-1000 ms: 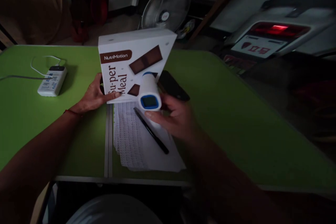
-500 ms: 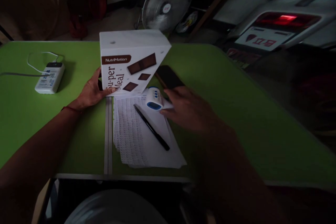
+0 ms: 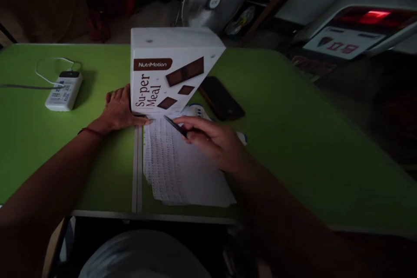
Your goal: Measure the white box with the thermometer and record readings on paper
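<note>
My right hand (image 3: pixel 211 139) is closed around a black pen (image 3: pixel 176 126), its upper end pointing toward the box, over the stack of written papers (image 3: pixel 169 169). Behind that hand lies a white and blue infrared thermometer (image 3: pixel 197 110), mostly hidden by the fingers. A white NutriMotion Su-per Meal box (image 3: pixel 153 82) stands at the top of the papers. My left hand (image 3: pixel 119 108) rests at the box's lower left corner, fingers beside its left side and partly hidden, thumb stretched out over the papers' top left edge.
Right of the box lies a dark phone (image 3: pixel 223 100). On the left of the green table (image 3: pixel 97 169) is a white power strip (image 3: pixel 65 91) with cables plugged in. A fan (image 3: pixel 214 2) stands beyond the far edge.
My right hand has let go of the thermometer, which now lies on the table, and has taken hold of the pen. My left thumb has moved off the box's front onto the papers.
</note>
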`<action>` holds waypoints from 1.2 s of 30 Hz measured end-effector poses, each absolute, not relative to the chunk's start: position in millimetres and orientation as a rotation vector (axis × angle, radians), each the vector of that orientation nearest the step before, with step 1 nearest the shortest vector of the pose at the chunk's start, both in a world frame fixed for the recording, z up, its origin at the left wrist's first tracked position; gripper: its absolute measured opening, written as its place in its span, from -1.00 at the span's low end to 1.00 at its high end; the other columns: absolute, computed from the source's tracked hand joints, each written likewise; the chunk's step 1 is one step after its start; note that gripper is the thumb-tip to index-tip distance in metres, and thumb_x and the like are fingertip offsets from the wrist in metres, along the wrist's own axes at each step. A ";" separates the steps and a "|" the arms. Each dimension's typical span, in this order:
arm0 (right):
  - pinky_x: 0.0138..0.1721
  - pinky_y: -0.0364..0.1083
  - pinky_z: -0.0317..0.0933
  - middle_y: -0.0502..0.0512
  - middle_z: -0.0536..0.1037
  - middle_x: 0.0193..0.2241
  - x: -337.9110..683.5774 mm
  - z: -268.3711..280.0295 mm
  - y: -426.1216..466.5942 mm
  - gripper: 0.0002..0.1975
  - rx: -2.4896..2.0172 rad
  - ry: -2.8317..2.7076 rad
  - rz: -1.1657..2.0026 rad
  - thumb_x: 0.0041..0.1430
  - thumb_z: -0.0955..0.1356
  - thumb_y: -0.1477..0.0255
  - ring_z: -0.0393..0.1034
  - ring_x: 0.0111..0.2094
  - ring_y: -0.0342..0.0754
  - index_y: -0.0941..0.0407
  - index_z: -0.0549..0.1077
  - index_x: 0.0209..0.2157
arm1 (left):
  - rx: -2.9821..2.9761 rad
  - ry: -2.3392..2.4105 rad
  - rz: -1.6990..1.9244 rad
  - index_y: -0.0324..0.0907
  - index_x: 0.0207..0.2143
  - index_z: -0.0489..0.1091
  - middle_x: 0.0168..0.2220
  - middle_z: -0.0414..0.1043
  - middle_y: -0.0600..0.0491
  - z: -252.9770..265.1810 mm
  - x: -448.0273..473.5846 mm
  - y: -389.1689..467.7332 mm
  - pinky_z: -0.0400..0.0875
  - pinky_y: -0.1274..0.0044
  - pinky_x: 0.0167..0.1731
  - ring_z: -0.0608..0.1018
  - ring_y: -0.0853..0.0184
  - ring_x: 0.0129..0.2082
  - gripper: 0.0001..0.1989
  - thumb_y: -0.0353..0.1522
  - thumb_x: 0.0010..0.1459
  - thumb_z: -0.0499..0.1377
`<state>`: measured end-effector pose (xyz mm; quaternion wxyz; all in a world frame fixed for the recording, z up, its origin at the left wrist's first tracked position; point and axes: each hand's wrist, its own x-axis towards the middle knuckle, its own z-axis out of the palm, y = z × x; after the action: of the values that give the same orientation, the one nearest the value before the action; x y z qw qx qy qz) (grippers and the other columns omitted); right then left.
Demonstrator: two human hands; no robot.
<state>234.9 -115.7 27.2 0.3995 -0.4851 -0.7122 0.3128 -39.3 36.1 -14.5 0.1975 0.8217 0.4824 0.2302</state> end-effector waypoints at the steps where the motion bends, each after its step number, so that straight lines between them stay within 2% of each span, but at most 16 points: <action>1: -0.28 0.00 0.46 0.00 0.64 -0.32 233.8 26.4 -115.3 -0.66 -1.175 -1.719 0.819 0.31 0.37 0.36 0.51 -0.36 -0.02 -0.10 0.69 0.04 | 2.304 1.345 0.636 -0.15 0.43 0.25 0.36 0.36 -0.30 -12.4 -38.7 34.8 -0.16 -0.22 0.52 0.24 -0.49 0.45 0.45 0.41 -0.39 0.53; 3: -0.28 0.02 0.47 -0.01 0.60 -0.35 231.4 23.2 -114.2 -0.67 -1.096 -1.591 0.866 0.36 0.37 0.33 0.47 -0.40 -0.04 -0.12 0.69 0.06 | 2.319 1.340 0.599 -0.16 0.44 0.23 0.39 0.34 -0.32 -9.0 -38.1 32.6 -0.16 -0.22 0.52 0.24 -0.48 0.46 0.44 0.43 -0.35 0.50; 7: -0.33 0.06 0.48 0.01 0.54 -0.38 227.3 16.0 -110.1 -0.74 -1.021 -1.456 0.940 0.38 0.38 0.25 0.43 -0.42 -0.03 -0.11 0.71 -0.04 | 2.320 1.346 0.563 -0.17 0.46 0.22 0.44 0.28 -0.34 -8.4 -38.4 30.8 -0.21 -0.22 0.54 0.21 -0.47 0.49 0.42 0.42 -0.28 0.48; 10: -0.20 0.12 0.54 0.03 0.57 -0.31 223.0 14.8 -108.7 -0.69 -0.974 -1.413 0.974 0.26 0.48 0.18 0.50 -0.31 0.04 -0.11 0.66 0.02 | 2.308 1.336 0.598 -0.16 0.48 0.21 0.44 0.29 -0.33 -11.9 -38.8 31.5 -0.24 -0.25 0.54 0.20 -0.49 0.49 0.42 0.41 -0.28 0.49; 12: -0.16 0.14 0.54 0.03 0.57 -0.31 218.8 14.3 -109.3 -0.62 -0.978 -1.361 0.966 0.17 0.56 0.10 0.52 -0.28 0.06 -0.11 0.61 -0.01 | 2.313 1.338 0.587 -0.16 0.49 0.19 0.44 0.27 -0.33 -12.8 -38.3 31.3 -0.27 -0.29 0.54 0.17 -0.53 0.50 0.48 0.43 -0.33 0.49; 14: -0.27 0.08 0.49 0.00 0.52 -0.40 214.2 11.6 -109.9 -0.61 -0.995 -1.295 0.914 0.17 0.58 -0.01 0.48 -0.35 0.03 -0.08 0.56 -0.15 | 2.333 1.365 0.533 -0.15 0.50 0.16 0.47 0.24 -0.34 -10.2 -36.8 28.9 -0.30 -0.32 0.53 0.12 -0.56 0.52 0.55 0.47 -0.40 0.47; 17: -0.43 0.01 0.34 -0.04 0.41 -0.53 208.1 4.2 -110.0 -0.56 -0.967 -1.277 0.876 0.32 0.45 -0.13 0.35 -0.49 -0.04 -0.04 0.55 -0.26 | 2.367 1.437 0.405 -0.14 0.53 0.11 0.52 0.18 -0.34 -0.9 -33.2 22.0 -0.26 -0.30 0.54 0.12 -0.55 0.54 0.58 0.55 -0.38 0.37; 20: -0.43 0.00 0.32 -0.03 0.45 -0.54 204.2 -2.2 -109.3 -0.62 -1.004 -1.293 0.934 0.38 0.38 0.00 0.34 -0.51 -0.05 0.00 0.64 -0.24 | 2.378 1.491 0.318 -0.12 0.54 0.09 0.52 0.18 -0.36 8.5 -29.7 15.9 -0.17 -0.27 0.53 0.16 -0.53 0.53 0.57 0.59 -0.35 0.30; 23: -0.47 -0.05 0.25 -0.05 0.46 -0.57 203.7 -5.7 -107.9 -0.82 -1.148 -1.347 0.944 0.22 0.42 0.25 0.31 -0.53 -0.09 0.03 0.64 -0.31 | 2.372 1.512 0.289 -0.14 0.54 0.09 0.51 0.18 -0.37 12.4 -28.3 14.5 -0.15 -0.29 0.52 0.17 -0.55 0.52 0.58 0.60 -0.35 0.29; 25: -0.50 -0.08 0.19 -0.09 0.44 -0.59 204.9 -8.2 -106.3 -0.91 -1.208 -1.391 0.917 0.10 0.43 0.34 0.25 -0.56 -0.12 0.03 0.59 -0.35 | 2.371 1.499 0.292 -0.13 0.55 0.09 0.51 0.20 -0.35 12.2 -28.6 15.4 -0.14 -0.30 0.52 0.18 -0.54 0.52 0.57 0.59 -0.34 0.29; 28: -0.54 -0.10 0.15 -0.12 0.43 -0.59 206.9 -13.0 -103.4 -0.92 -1.224 -1.403 0.886 0.04 0.42 0.36 0.19 -0.59 -0.14 0.01 0.49 -0.36 | 2.370 1.474 0.311 -0.11 0.55 0.08 0.51 0.20 -0.32 10.1 -30.1 17.2 -0.12 -0.29 0.53 0.18 -0.52 0.51 0.58 0.58 -0.35 0.30; 33: -0.49 -0.07 0.26 -0.05 0.46 -0.57 208.7 -18.8 -99.3 -0.93 -1.248 -1.474 0.696 0.06 0.43 0.38 0.34 -0.52 -0.08 -0.01 0.46 -0.45 | 2.375 1.467 0.328 -0.12 0.56 0.05 0.54 0.15 -0.34 7.3 -31.2 18.0 -0.17 -0.25 0.55 0.17 -0.51 0.52 0.62 0.58 -0.39 0.33; 36: -0.47 -0.07 0.29 -0.05 0.46 -0.56 209.5 -20.7 -98.4 -0.92 -1.256 -1.519 0.624 0.08 0.43 0.42 0.36 -0.50 -0.07 -0.01 0.47 -0.46 | 2.370 1.475 0.329 -0.12 0.57 0.04 0.55 0.12 -0.35 6.4 -30.8 18.1 -0.20 -0.25 0.56 0.16 -0.52 0.53 0.62 0.56 -0.38 0.35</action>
<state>209.5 -98.4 -20.7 0.5117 -0.5220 -0.6312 0.2593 -30.8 18.1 6.4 0.1644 0.8317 0.5176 0.1155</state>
